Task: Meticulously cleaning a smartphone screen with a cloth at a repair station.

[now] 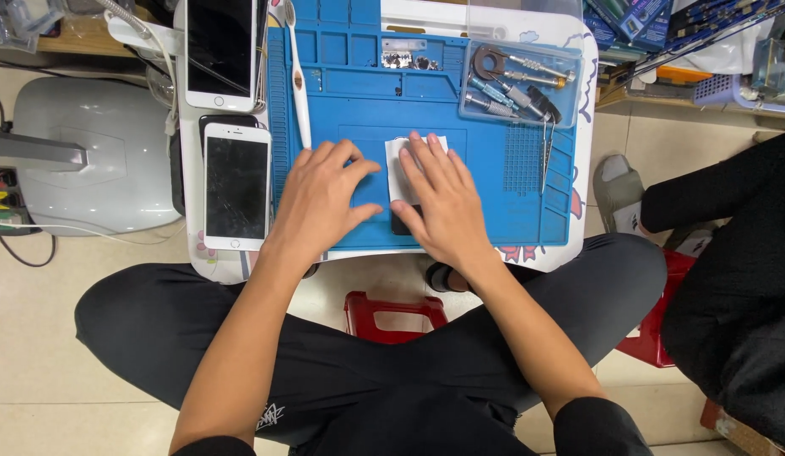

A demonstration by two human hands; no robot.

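A white cloth (403, 160) near the blue mat's (494, 194) front edge was pressed flat under the right hand (439, 203); the left hand (321, 198) rested spread, empty. Uneven pressure could have shifted the dark device (401, 221) beneath.

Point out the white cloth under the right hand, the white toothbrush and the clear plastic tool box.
white cloth (396, 160), head view, left edge
white toothbrush (300, 93), head view, handle
clear plastic tool box (521, 52), head view, upper rim

Blue work mat (494, 181) is looking like matt rubbery silicone with moulded ridges. White pad (403, 156) is looking like soft matt paper or cloth, can't tell which. Two white phones (236, 187) are showing glossy glass fronts, one cracked. Clear plastic tray (521, 83) is holding shiny metal tools. Floor (38, 338) is showing smooth glossy tile.
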